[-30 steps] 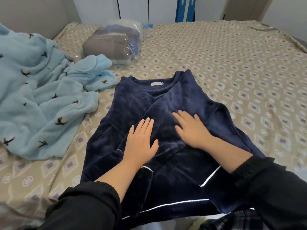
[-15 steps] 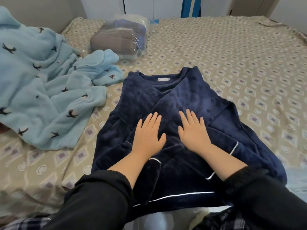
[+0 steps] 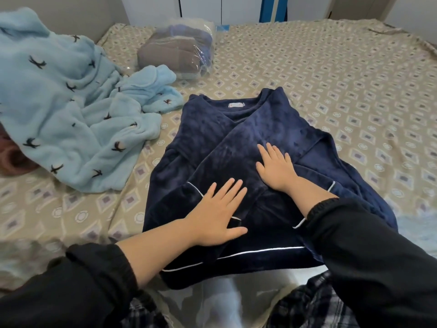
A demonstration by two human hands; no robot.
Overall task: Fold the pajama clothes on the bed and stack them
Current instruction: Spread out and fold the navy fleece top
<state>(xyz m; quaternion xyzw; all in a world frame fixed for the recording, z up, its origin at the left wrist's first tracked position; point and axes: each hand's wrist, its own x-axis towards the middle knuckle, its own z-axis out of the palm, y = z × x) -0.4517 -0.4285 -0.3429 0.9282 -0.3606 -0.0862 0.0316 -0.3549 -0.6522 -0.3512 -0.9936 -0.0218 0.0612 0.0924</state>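
- Dark blue and fuzzy, the navy pajama top (image 3: 236,138) lies flat on the bed (image 3: 343,74), right in front of us. Its neck points away from us.
- Both sides look folded in over the middle, so the top makes a long, narrow shape.
- Our left hand (image 3: 216,216) lies flat on the near part, by a thin white trim line. Its grip is wide, with straight fingers, and it holds nothing.
- Our right hand (image 3: 276,170) lies flat a bit farther up, on the folded-over flap. Its grip is wide too and holds nothing.
- We think the hands press like this to push out the bumps and stop the soft flaps from popping open.
- The near hem sits at the bed's edge, close to our legs. Past the neck there is bare bed, so we have room to fold the hem up that way.
- The right side of the bed has lots of open room.
- On the left, the light blue pajama (image 3: 59,102) sits in a crumpled heap. One end is just beside the top's shoulder, and we cannot tell if they touch. We think it comes next.
- A clear bag of clothes (image 3: 177,53) rests far back, well apart from the top.
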